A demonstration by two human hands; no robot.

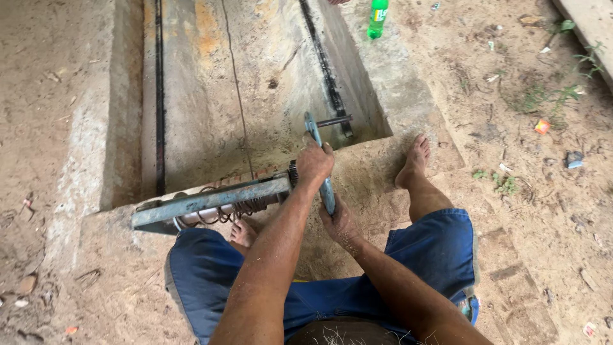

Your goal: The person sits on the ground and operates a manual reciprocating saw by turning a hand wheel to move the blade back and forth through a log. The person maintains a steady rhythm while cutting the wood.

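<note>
A flat blue-grey metal crank handle (pixel 319 163) stands at the pit's sandy edge, clenched above by the left hand (pixel 314 161) and below by the right hand (pixel 338 223). It joins a rusty-looking coiled steel frame (pixel 211 201). The concrete pit (pixel 255 83) holds bare, stained walls.

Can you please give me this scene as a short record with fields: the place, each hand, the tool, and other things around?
place: sandy ground beside a sunken concrete pit
left hand: grips the upper part of the blue crank handle
right hand: holds the lower end of the same handle
tool: a blue metal frame lying on the sand, with a coiled spring under it
feet: bare, right foot near the pit edge
other things: green plastic bottle standing beyond the pit
</note>
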